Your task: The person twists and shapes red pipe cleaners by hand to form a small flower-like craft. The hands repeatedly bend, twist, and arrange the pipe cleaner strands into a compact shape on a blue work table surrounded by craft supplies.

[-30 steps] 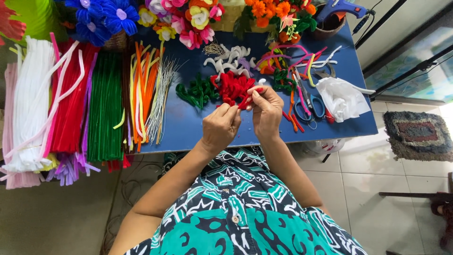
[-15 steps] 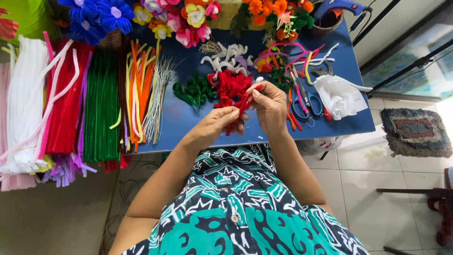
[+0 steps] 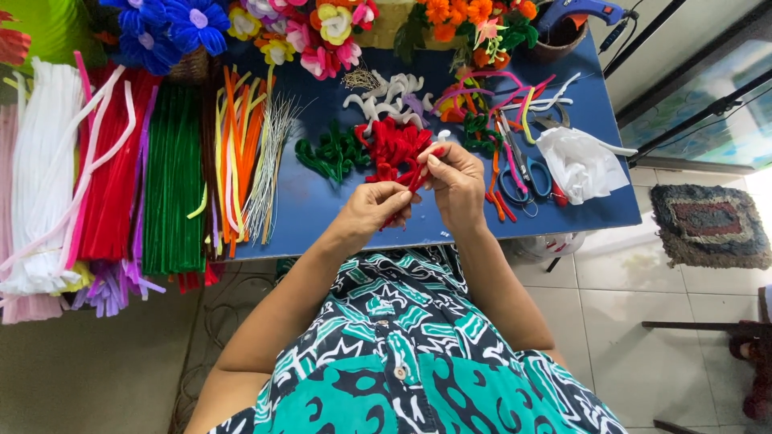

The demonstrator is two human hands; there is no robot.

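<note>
Red pipe cleaner (image 3: 410, 178) sits pinched between both hands above the blue counter (image 3: 322, 213), near its six o'clock edge; bare blue lies at nine o'clock of the hands; a red pile (image 3: 392, 147) crowds twelve o'clock, scissors (image 3: 523, 173) three o'clock; left hand (image 3: 371, 210) angles up from seven o'clock, fingers clamped on the cleaner; right hand (image 3: 457, 181) curls over it, fingers together on its upper end.

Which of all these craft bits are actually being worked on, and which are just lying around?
In use:
left hand
right hand
red pipe cleaner
red twisted pieces

Lying about:
scissors
green pipe cleaner bundle
white pipe cleaner bundle
glue gun
white bag
</note>
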